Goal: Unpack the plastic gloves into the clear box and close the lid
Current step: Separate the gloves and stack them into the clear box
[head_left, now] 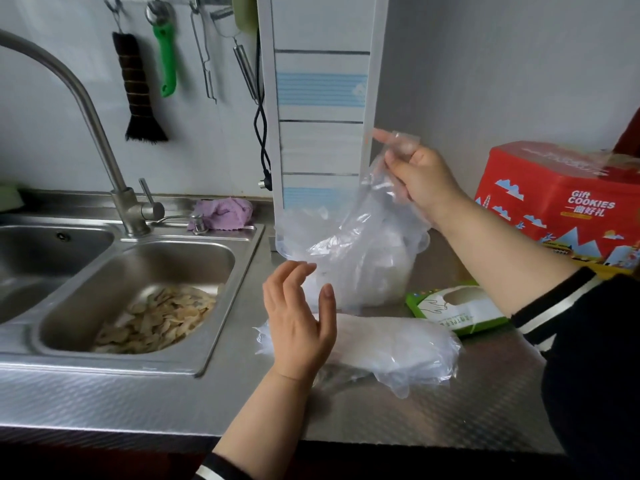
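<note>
My right hand [420, 178] is raised above the counter and pinches a thin clear plastic glove [349, 230] that hangs down from it. Behind the hanging plastic stands a whitish translucent mass [388, 268]; I cannot tell whether it is the clear box. My left hand [299, 318] hovers open just below the glove's lower edge, fingers spread, above a stack of plastic gloves [391, 344] lying flat on the steel counter. A green and white glove package [453, 308] lies to the right of the stack, under my right forearm.
A double steel sink [138, 271] with pale peelings in the near basin fills the left, with a tall faucet [100, 133] behind it. A purple cloth [225, 211] lies at the sink's back. A red cookie box [557, 209] stands at the right. Utensils hang on the wall.
</note>
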`<state>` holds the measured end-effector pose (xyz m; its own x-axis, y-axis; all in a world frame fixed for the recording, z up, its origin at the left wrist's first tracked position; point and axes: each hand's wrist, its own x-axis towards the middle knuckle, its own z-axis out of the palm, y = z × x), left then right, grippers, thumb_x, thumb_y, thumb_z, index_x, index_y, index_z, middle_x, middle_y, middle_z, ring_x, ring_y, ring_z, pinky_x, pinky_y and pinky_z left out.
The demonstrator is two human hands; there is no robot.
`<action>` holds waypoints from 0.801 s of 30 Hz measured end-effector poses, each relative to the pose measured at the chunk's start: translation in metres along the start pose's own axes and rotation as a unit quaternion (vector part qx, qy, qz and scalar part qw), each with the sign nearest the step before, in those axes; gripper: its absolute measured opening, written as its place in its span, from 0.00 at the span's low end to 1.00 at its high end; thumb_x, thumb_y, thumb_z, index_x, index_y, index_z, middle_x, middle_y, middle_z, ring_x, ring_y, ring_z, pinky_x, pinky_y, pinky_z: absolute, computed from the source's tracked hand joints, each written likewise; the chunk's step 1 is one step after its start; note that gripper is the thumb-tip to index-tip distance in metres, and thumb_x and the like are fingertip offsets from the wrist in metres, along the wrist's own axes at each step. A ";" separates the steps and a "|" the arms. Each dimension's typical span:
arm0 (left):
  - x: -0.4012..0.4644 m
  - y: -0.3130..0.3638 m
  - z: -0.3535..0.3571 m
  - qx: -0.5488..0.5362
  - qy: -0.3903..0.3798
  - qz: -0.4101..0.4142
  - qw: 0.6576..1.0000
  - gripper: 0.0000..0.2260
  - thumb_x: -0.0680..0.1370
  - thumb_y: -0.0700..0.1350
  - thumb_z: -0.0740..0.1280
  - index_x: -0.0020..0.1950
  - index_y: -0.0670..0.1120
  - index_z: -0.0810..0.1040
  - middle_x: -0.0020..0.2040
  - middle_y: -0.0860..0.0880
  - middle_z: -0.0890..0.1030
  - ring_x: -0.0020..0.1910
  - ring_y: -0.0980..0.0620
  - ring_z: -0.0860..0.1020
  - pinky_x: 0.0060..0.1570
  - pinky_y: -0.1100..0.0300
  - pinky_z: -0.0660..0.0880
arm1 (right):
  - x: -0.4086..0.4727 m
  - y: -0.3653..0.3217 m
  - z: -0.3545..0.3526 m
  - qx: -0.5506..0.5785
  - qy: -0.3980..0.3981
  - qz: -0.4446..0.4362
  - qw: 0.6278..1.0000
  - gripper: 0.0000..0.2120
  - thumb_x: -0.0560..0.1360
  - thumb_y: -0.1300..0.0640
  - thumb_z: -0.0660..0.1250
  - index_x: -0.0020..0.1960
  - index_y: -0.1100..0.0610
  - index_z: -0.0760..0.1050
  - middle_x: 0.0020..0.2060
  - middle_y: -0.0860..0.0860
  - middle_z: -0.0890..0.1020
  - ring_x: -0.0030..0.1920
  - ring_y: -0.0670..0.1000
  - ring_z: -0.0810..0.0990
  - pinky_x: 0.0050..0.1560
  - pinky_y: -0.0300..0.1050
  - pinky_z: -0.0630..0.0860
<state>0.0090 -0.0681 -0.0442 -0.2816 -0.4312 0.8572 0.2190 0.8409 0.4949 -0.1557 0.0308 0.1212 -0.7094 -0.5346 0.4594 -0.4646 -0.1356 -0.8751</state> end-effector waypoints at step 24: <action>0.000 -0.003 0.001 -0.002 -0.231 0.005 0.973 0.23 0.79 0.62 0.57 0.69 0.50 0.68 0.64 0.54 0.74 0.64 0.55 0.71 0.65 0.66 0.62 | 0.029 -0.019 0.012 -0.060 -0.217 0.078 0.971 0.17 0.78 0.58 0.65 0.66 0.50 0.71 0.54 0.52 0.84 0.60 0.51 0.79 0.57 0.40 0.72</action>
<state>0.0071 -0.0701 -0.0462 -0.6695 -0.2284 0.7069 0.2270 0.8431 0.4874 -0.1606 0.0078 0.1490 -0.4979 -0.8456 0.1924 -0.4464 0.0597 -0.8928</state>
